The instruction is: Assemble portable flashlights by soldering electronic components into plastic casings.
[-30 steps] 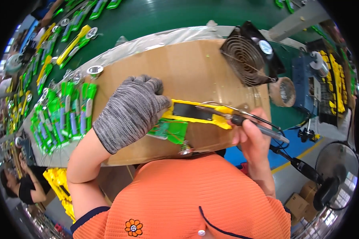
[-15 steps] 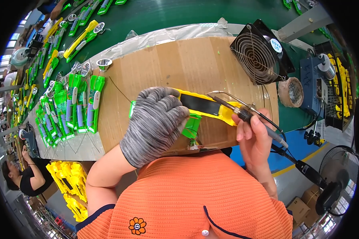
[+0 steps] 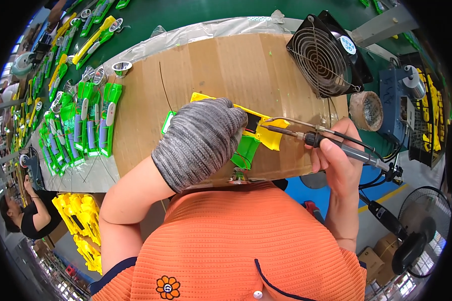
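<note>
So the gloved left hand (image 3: pixel 201 140) is gripping a yellow housing (image 3: pixel 266 133) while the right hand (image 3: pixel 339 155) is clutching a soldering iron (image 3: pixel 306 136).

The left hand (image 3: pixel 201 140), in a grey knitted glove, lay palm down with its fingers curled forward, the bare forearm bent sharply at the elbow and angled up from the lower left. The right hand (image 3: pixel 336 155) was bare, fingers closed in a pen-like grip, forearm rising almost straight from below.
</note>
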A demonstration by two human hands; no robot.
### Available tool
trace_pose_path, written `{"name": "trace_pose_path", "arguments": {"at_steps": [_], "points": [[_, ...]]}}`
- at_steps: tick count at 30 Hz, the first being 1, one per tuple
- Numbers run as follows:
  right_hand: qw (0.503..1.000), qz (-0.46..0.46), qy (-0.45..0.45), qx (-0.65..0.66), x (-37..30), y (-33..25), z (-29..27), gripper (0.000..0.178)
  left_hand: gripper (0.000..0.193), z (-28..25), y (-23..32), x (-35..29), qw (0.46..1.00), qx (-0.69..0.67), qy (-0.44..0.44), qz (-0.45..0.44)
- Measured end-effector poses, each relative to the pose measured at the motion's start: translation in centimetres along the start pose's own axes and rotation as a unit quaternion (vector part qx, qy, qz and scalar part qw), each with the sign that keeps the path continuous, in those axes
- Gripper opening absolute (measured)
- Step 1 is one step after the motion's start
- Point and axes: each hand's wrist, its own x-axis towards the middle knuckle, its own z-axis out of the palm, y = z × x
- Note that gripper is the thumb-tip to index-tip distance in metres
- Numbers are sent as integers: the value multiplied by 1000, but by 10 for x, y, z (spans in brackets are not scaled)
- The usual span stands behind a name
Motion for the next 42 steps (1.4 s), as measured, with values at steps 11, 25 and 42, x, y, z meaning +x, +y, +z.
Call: {"name": "trace_pose_path", "arguments": {"at_steps": [11,25,42], "points": [[989,45,-77,-118,12,-6,3,17,11,-3,6,9,997,42,-60,-26],[988,34,-71,-136,11,-5,7,17,13,-5,8,11,996,42,-76,-20],[984,30,73,162,-16,27,29,11,13,-15,19,13,996,59,-71,-20]]}}
